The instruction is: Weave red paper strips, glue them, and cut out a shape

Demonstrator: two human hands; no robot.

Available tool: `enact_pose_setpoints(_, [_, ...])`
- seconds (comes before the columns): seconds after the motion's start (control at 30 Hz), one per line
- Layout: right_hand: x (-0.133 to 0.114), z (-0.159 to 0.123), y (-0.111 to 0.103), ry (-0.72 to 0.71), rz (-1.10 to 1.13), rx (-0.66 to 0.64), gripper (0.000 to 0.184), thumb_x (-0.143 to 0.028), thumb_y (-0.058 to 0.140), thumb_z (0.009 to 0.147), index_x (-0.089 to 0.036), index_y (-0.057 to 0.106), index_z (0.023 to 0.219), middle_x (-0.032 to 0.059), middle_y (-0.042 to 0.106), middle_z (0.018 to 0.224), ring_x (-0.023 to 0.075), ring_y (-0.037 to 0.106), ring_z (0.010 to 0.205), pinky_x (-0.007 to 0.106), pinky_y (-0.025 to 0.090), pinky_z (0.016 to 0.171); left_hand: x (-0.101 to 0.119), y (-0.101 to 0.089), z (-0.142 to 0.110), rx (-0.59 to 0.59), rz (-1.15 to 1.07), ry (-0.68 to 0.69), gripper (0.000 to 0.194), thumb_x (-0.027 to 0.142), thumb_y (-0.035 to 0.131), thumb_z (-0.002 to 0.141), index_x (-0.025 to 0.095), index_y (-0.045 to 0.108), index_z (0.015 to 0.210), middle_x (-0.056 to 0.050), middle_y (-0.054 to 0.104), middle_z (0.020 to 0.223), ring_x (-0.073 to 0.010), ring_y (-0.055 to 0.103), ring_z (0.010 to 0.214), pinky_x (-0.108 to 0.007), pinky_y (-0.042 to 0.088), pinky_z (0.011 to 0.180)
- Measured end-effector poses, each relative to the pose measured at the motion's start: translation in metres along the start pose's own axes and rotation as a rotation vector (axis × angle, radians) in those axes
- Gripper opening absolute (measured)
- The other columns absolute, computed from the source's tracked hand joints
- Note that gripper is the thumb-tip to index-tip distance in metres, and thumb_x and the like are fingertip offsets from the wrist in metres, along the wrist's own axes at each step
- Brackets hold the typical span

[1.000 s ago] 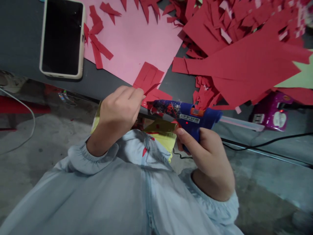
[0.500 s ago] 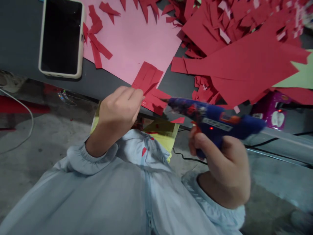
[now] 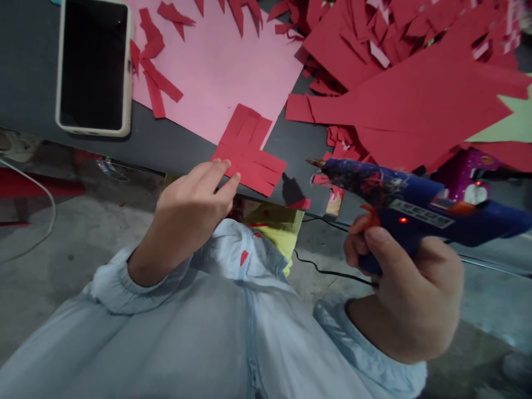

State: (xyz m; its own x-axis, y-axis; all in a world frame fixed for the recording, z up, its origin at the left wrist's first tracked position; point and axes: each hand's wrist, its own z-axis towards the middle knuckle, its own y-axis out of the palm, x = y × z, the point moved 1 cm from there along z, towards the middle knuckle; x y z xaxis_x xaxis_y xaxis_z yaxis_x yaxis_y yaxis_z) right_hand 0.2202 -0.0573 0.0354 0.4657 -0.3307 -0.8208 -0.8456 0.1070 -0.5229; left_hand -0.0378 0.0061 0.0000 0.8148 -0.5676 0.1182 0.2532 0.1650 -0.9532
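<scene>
A red paper piece (image 3: 249,160), L-shaped with slits cut in its arms, lies at the table's front edge, its upper arm overlapping a pink sheet (image 3: 224,66). My left hand (image 3: 193,197) rests fingertips on its left corner, fingers stretched and a little apart. In my right hand (image 3: 409,288) is a blue hot glue gun (image 3: 399,194), with my fingers wrapped round its handle. A red light glows on its side, and stringy residue coats the front. Its nozzle points left, to the right of the red piece and apart from it.
A phone (image 3: 95,66) with a dark screen lies at the left. Large red sheets (image 3: 415,105) and a heap of red scraps (image 3: 399,33) cover the right. Behind the glue gun is a purple box (image 3: 461,177). Something yellow (image 3: 278,230) hangs below the table edge.
The glue gun has moved right, away from the red paper. My left hand has shifted slightly left and its fingers have opened out. A clear drop seen on the red paper no longer shows.
</scene>
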Motion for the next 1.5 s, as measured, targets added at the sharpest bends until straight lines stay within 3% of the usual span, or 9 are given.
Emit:
enact_pose_setpoints(0.1, [0.002, 0.002, 0.002, 0.012, 0.155, 0.021, 0.024, -0.035, 0.069, 0.088, -0.021, 0.06, 0.071, 0.0012, 0.057, 0.06, 0.0148, 0.05, 0.055, 0.032, 0.037, 0.05, 0.001, -0.001, 0.0, -0.032, 0.007, -0.005, 0.024, 0.022, 0.051, 0.095, 0.019, 0.068, 0.111, -0.012, 0.071, 0.12, -0.0254, 0.068, 0.106, -0.034, 0.055, 0.074])
enact_pose_setpoints(0.3, [0.003, 0.003, 0.007, -0.046, 0.231, 0.028, 0.02, -0.031, 0.072, 0.085, -0.02, 0.063, 0.071, -0.0014, 0.059, 0.062, 0.012, 0.05, 0.053, 0.028, 0.037, 0.047, 0.004, -0.003, 0.004, -0.109, 0.033, -0.015, 0.023, 0.018, 0.051, 0.093, 0.017, 0.067, 0.11, -0.015, 0.069, 0.119, -0.0258, 0.068, 0.102, -0.034, 0.055, 0.075])
enact_pose_setpoints(0.4, [0.001, 0.002, 0.007, -0.045, 0.253, 0.021, 0.019, -0.031, 0.072, 0.085, -0.02, 0.065, 0.072, -0.0015, 0.06, 0.063, 0.0112, 0.05, 0.051, 0.027, 0.037, 0.046, 0.005, -0.003, 0.004, -0.102, 0.074, 0.0, 0.024, 0.017, 0.051, 0.093, 0.017, 0.066, 0.112, -0.015, 0.069, 0.117, -0.0251, 0.069, 0.099, -0.034, 0.055, 0.076])
enact_pose_setpoints(0.6, [-0.001, 0.004, 0.009, -0.063, 0.216, 0.026, 0.02, -0.029, 0.071, 0.086, -0.02, 0.063, 0.069, -0.0022, 0.058, 0.061, 0.0102, 0.05, 0.051, 0.025, 0.039, 0.046, 0.004, 0.0, 0.0, -0.098, 0.038, -0.006, 0.031, 0.017, 0.052, 0.094, 0.018, 0.06, 0.124, -0.017, 0.065, 0.125, -0.0259, 0.065, 0.113, -0.036, 0.055, 0.086])
enact_pose_setpoints(0.9, [0.004, 0.001, 0.008, -0.042, 0.265, -0.001, 0.024, -0.03, 0.071, 0.087, -0.02, 0.062, 0.067, -0.0019, 0.057, 0.056, 0.0115, 0.051, 0.053, 0.025, 0.039, 0.048, -0.001, -0.002, -0.004, -0.149, -0.003, 0.003, 0.043, 0.017, 0.058, 0.09, 0.028, 0.056, 0.131, -0.013, 0.059, 0.134, -0.0264, 0.063, 0.115, -0.034, 0.055, 0.083])
enact_pose_setpoints(0.97, [0.004, 0.001, 0.008, -0.031, 0.26, -0.004, 0.023, -0.031, 0.071, 0.086, -0.02, 0.063, 0.069, -0.0022, 0.057, 0.055, 0.0112, 0.051, 0.052, 0.025, 0.039, 0.048, 0.0, -0.004, -0.002, -0.166, 0.022, 0.019, 0.043, 0.02, 0.058, 0.091, 0.026, 0.055, 0.133, -0.015, 0.06, 0.133, -0.0278, 0.063, 0.115, -0.035, 0.055, 0.082])
enact_pose_setpoints(1.17, [0.006, 0.001, 0.008, -0.036, 0.266, -0.014, 0.02, -0.031, 0.071, 0.087, -0.021, 0.063, 0.071, -0.0024, 0.058, 0.057, 0.0106, 0.051, 0.052, 0.023, 0.04, 0.048, 0.006, -0.008, 0.003, -0.197, 0.097, 0.01, 0.046, 0.029, 0.056, 0.092, 0.004, 0.055, 0.131, -0.022, 0.064, 0.125, -0.0303, 0.064, 0.113, -0.038, 0.056, 0.088])
enact_pose_setpoints(1.4, [0.007, 0.001, 0.006, -0.031, 0.249, -0.019, 0.019, -0.032, 0.071, 0.086, -0.021, 0.064, 0.072, -0.0029, 0.057, 0.056, 0.0103, 0.05, 0.051, 0.023, 0.04, 0.048, 0.005, -0.008, 0.0, -0.203, 0.099, 0.035, 0.04, 0.02, 0.061, 0.089, 0.022, 0.058, 0.129, -0.021, 0.06, 0.133, -0.0316, 0.063, 0.118, -0.037, 0.058, 0.078])
enact_pose_setpoints(1.5, [0.007, 0.002, 0.006, -0.022, 0.225, -0.025, 0.021, -0.034, 0.071, 0.085, -0.021, 0.065, 0.071, -0.0029, 0.057, 0.055, 0.0099, 0.05, 0.05, 0.022, 0.04, 0.048, 0.005, -0.01, 0.0, -0.197, 0.077, 0.041, 0.038, 0.021, 0.061, 0.089, 0.023, 0.059, 0.126, -0.02, 0.06, 0.133, -0.0325, 0.064, 0.116, -0.038, 0.058, 0.076])
